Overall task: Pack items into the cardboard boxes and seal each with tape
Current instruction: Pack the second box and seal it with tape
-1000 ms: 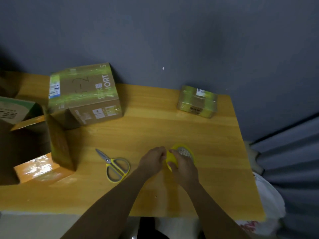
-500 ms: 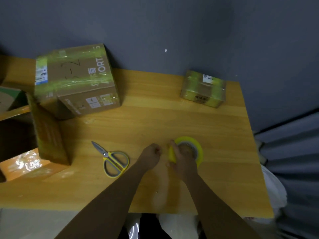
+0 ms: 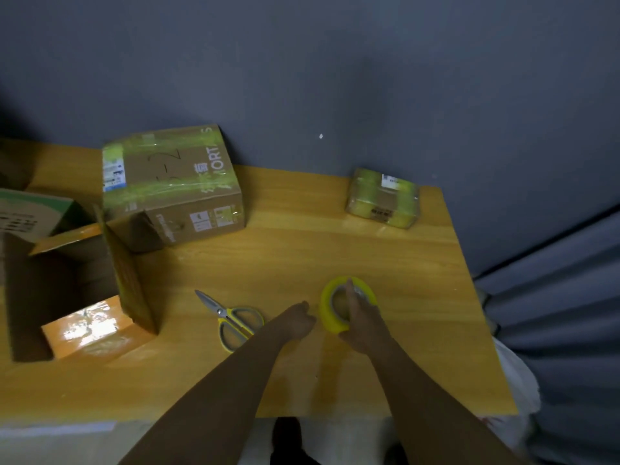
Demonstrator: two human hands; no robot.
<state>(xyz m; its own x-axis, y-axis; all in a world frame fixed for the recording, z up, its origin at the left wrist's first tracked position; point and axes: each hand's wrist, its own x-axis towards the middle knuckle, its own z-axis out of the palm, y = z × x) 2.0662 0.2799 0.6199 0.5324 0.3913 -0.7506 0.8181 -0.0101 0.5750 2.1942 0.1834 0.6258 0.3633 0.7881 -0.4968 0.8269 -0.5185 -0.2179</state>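
Right hand still grips tape roll, finger through core; left hand now pinching just beside it — tape end likely freed, sealing next.

just the one head cam, looking steeply down and forward over the wooden table, close above it, facing the grey wall.

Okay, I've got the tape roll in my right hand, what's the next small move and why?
Probably pick at the roll's edge with the left hand to lift the free end. The right hand grips the yellow tape roll, no loose strip shows, and the open cardboard box is unsealed.
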